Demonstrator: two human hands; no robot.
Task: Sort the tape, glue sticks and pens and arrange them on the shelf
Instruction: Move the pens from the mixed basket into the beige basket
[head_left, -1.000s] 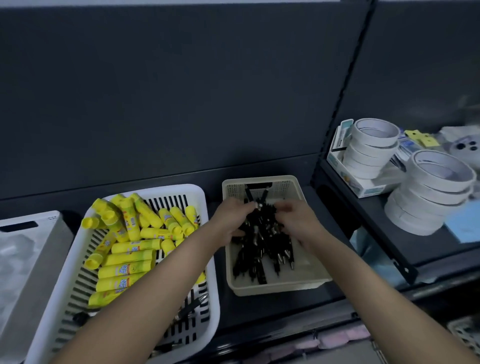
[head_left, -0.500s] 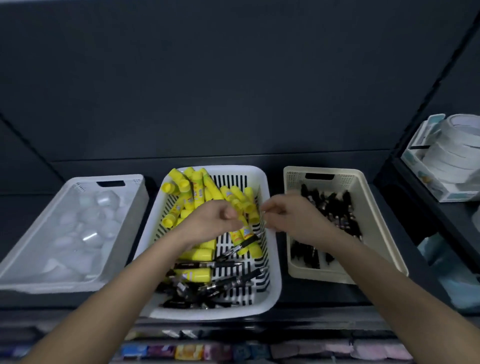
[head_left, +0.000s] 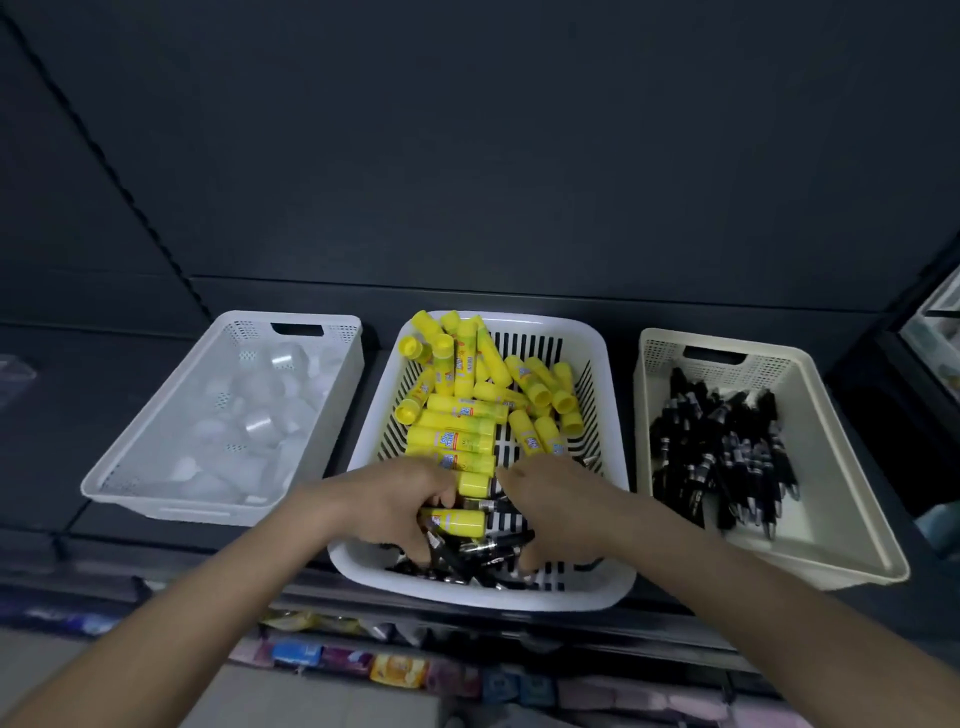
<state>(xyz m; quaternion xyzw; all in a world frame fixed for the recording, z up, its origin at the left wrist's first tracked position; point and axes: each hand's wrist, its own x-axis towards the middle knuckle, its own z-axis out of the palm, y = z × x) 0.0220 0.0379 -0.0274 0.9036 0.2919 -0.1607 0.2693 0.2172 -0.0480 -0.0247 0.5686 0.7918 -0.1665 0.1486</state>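
L hand (head_left: 387, 506), R hand (head_left: 558, 512) down into basket (head_left: 483, 597), pens (head_left: 496, 548)

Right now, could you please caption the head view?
Left hand and right hand reach for pens among glue sticks in a basket.

Nothing legible here. The yellow glue sticks (head_left: 457, 441) carry printed labels with blue lettering and an orange band, but it is too blurred to make out a single word or brand. The black pens (head_left: 727, 452) show silver bands and no print that can be read. Down below the shelf edge, colourful packets (head_left: 397, 670) have bright printed fronts in blue, orange and purple, and their lettering is smeared beyond reading too.
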